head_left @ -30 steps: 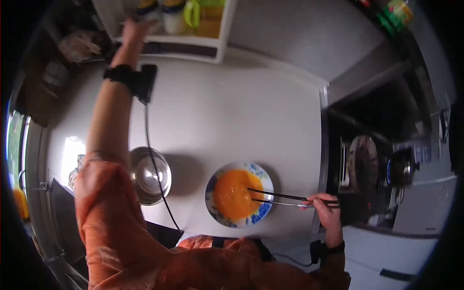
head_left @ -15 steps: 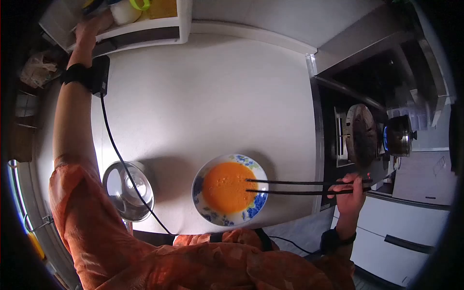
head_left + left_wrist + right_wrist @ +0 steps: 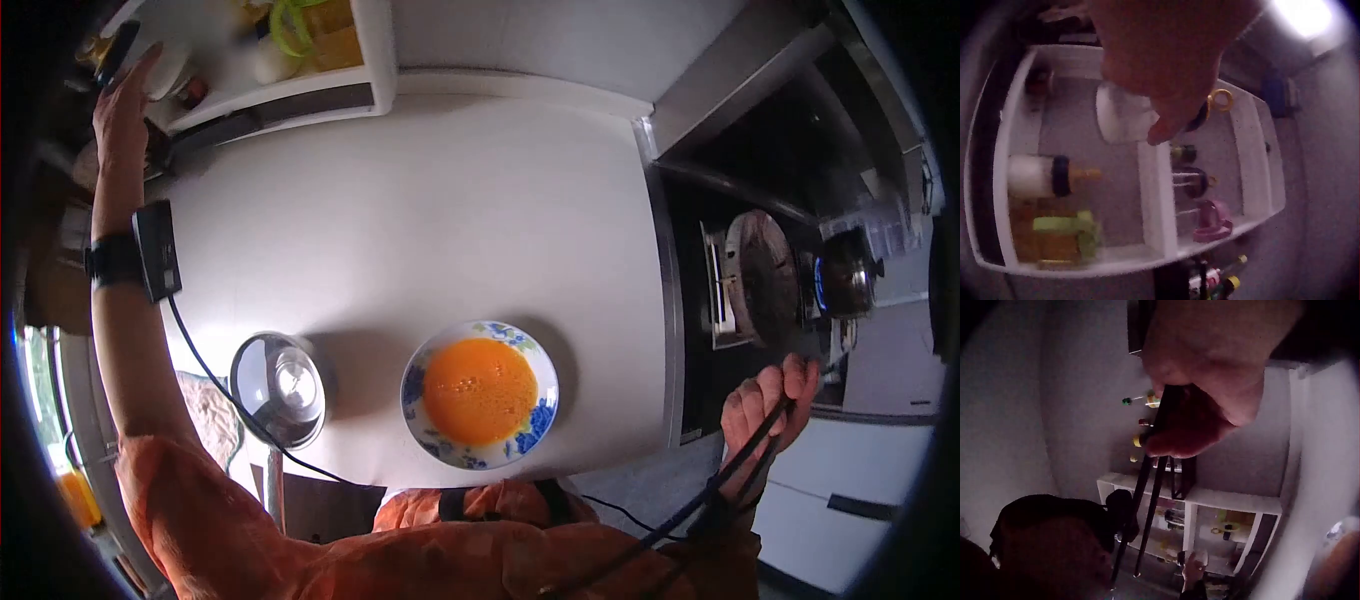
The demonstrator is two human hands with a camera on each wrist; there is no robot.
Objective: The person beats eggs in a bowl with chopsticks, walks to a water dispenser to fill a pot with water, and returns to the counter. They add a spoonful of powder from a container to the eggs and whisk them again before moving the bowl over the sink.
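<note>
My left hand (image 3: 122, 115) is up at the white shelf unit (image 3: 380, 60), gripping a whitish jar (image 3: 1124, 115). A dark part and a yellow ring show just past the fingers in the left wrist view. In my right hand (image 3: 765, 410) is a pair of dark chopsticks (image 3: 690, 505), raised right of the counter, their tips slanting back toward my body. Orange liquid that looks like beaten egg (image 3: 480, 390) fills the middle of a blue-flowered white bowl (image 3: 543, 418) near the counter's front edge.
A shiny metal bowl (image 3: 240, 385) stands left on the counter (image 3: 430, 220), a cable crossing before it. At right are a round wooden board (image 3: 765, 275) and a lidded pot (image 3: 850, 280) over a blue flame. The shelf holds another jar (image 3: 1030, 176) and a green-handled container (image 3: 1063, 224).
My left hand has moved left along the shelf with the jar. The right hand has lifted the chopsticks out of the bowl and swung their tips back toward my body.
</note>
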